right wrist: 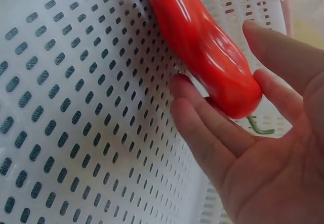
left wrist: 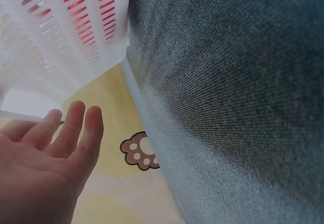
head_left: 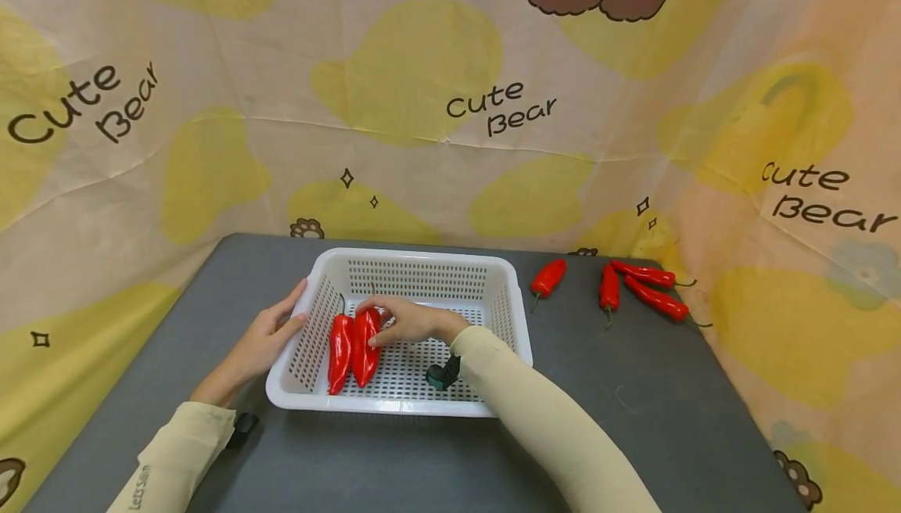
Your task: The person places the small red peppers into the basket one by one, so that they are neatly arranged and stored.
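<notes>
Inside a white perforated plastic basket [head_left: 436, 407], my right hand [head_left: 408, 321] curls its fingers round the stem end of a glossy red chili pepper [head_left: 364, 349]. In the right wrist view this pepper [right wrist: 202, 47] lies between thumb and fingers, its green stem toward the palm. A second red chili pepper [head_left: 341, 353] lies close along its left side. My left hand [head_left: 259, 341] rests its fairly straight fingers at the basket's left rim. From the left wrist, that hand [left wrist: 48, 163] shows spread fingers beside the outer wall.
Right of the basket, a single red chili pepper [head_left: 548, 278] lies on the dark grey table [head_left: 633, 388]. Further right are three more chili peppers [head_left: 656, 297] close together. A patterned cloth [head_left: 394, 75] hangs behind and along both sides of the table.
</notes>
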Demonstrator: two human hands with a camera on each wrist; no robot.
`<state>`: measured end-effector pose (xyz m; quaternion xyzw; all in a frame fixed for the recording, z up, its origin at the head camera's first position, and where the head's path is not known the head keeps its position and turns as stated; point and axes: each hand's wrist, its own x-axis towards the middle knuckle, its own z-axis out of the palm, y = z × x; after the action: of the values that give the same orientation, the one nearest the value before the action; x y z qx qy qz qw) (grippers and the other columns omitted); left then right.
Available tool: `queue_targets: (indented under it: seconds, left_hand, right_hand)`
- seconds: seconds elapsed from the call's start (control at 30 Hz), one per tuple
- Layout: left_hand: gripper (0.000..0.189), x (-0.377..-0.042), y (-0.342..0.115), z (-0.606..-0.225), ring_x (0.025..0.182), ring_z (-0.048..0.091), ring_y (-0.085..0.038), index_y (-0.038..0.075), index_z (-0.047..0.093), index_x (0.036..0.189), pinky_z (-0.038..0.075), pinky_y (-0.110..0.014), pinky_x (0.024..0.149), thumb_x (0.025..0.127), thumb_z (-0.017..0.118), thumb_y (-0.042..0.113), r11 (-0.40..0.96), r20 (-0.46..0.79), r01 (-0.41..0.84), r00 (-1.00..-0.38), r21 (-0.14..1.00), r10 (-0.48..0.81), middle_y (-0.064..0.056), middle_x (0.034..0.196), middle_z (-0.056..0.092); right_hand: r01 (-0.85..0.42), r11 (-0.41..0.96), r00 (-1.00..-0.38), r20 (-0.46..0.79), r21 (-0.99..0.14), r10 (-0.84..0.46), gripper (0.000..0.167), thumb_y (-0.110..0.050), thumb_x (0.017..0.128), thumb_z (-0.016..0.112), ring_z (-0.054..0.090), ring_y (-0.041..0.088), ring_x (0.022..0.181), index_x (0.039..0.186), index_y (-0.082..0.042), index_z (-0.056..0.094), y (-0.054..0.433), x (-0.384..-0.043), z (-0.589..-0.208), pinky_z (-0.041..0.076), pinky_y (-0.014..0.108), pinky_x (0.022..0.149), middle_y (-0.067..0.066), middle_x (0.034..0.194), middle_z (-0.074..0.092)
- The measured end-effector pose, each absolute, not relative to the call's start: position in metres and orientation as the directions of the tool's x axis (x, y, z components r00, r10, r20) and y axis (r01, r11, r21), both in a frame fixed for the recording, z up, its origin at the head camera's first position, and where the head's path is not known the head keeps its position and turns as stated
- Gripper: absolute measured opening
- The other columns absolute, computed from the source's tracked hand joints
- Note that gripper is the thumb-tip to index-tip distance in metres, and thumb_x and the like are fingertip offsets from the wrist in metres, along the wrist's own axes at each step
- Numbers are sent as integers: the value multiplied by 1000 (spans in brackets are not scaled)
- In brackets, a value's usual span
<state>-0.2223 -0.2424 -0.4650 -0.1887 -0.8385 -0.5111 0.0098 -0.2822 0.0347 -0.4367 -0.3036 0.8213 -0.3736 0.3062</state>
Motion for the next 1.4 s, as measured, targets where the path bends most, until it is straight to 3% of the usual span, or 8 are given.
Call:
queue_targets:
  seconds: [0.27, 0.57, 1.0, 1.2, 1.4]
  left_hand:
    - [65, -222, -240, -464, 87, 75, -40, 2, 16, 161, 64, -37, 60, 105, 48, 5, 391, 220, 336, -924, 857, 312, -43, 150, 37]
    - [64, -223, -238, -463, 90, 74, -42, 1, 16, 161, 64, -37, 61, 105, 47, 5, 390, 230, 345, -922, 854, 312, -43, 150, 36]
    - [64, -223, -239, -463, 91, 73, -46, 2, 16, 161, 64, -37, 61, 105, 47, 5, 408, 227, 339, -927, 848, 298, -43, 150, 36]
    - [64, -223, -239, -463, 89, 73, -45, 2, 17, 161, 64, -37, 60, 105, 48, 6, 408, 229, 340, -927, 847, 298, -44, 148, 38]
    - [63, -220, -240, -464, 88, 74, -41, 3, 17, 161, 64, -36, 60, 105, 47, 6, 405, 220, 330, -930, 853, 294, -44, 148, 38]
  right_hand:
    - [-258, 614, -608, -369, -745, -703, 55, -26, 91, 74, 54, 21, 122, 142, -28, 53, 39, -281, -435, 56, 32, 94, 2, 136, 55]
    - [-197, 618, -576, -421, -761, -701, 57, -25, 92, 73, 62, 15, 101, 145, -25, 52, 40, -281, -433, 59, 32, 90, 3, 121, 62]
    - [-214, 638, -562, -440, -740, -700, 63, -25, 93, 72, 60, 15, 106, 151, -27, 47, 39, -279, -431, 60, 33, 88, 7, 137, 58]
    - [-187, 638, -546, -461, -747, -700, 69, -29, 95, 69, 64, 22, 106, 156, -30, 38, 41, -281, -427, 61, 38, 86, 12, 140, 57]
    - [-202, 621, -579, -419, -757, -699, 69, -33, 97, 64, 56, 28, 125, 159, -31, 32, 45, -283, -424, 58, 44, 96, 13, 158, 40]
